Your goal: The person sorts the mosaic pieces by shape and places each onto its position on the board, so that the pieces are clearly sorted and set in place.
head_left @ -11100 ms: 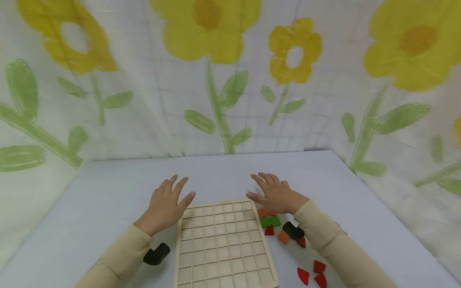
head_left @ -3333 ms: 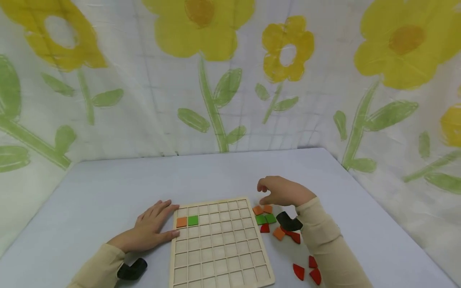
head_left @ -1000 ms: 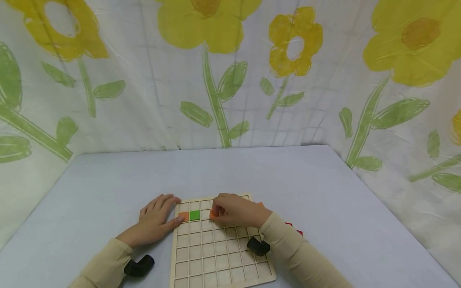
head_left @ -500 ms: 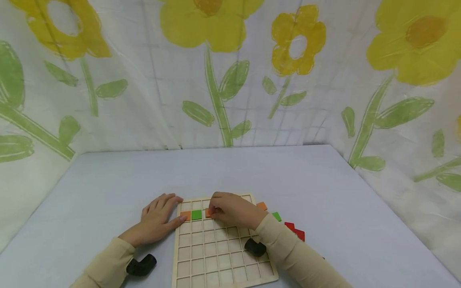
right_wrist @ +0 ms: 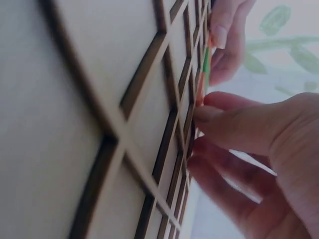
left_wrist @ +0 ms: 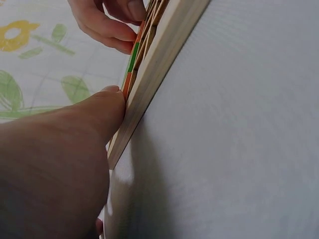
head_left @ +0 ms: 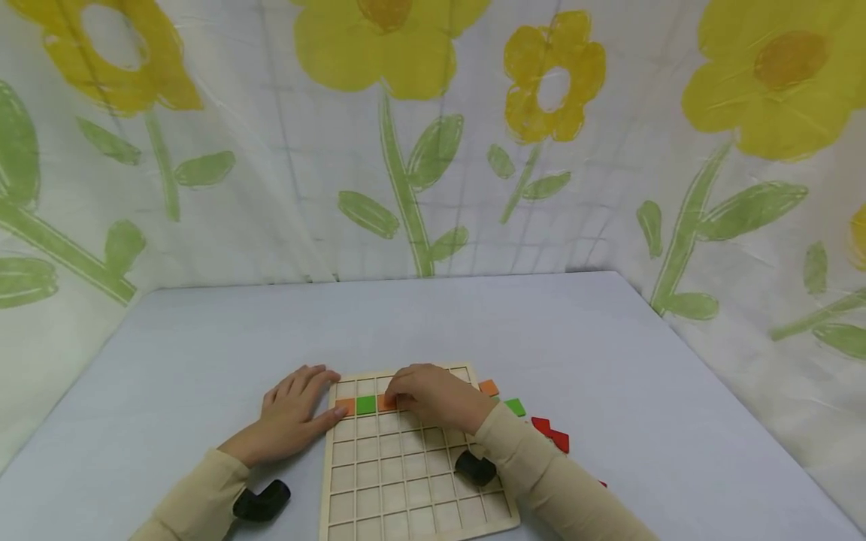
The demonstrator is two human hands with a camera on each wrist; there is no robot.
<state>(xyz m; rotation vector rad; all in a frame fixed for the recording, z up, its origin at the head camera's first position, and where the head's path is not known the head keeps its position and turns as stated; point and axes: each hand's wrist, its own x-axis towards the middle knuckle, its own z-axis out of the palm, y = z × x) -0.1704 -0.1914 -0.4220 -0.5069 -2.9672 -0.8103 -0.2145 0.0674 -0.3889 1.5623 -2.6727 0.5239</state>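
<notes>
In the head view, soft, even light covers the white tabletop (head_left: 433,323), with a gentle shadow on the pale wooden grid board (head_left: 368,475) below the bare right hand (head_left: 440,397), at lower centre. The white wall sheet patterned with yellow flowers (head_left: 271,210), across the upper half, looks slightly soft. The left-wrist view is dimmer and greyish: the bare left hand (left_wrist: 60,154) is dark at lower left, and a soft-edged shadow crosses the tabletop at bottom centre. The right-wrist view is hazy: washed out at upper right, the board blurred at far left, the flat green square tile (right_wrist: 206,62) near the top smeared.
</notes>
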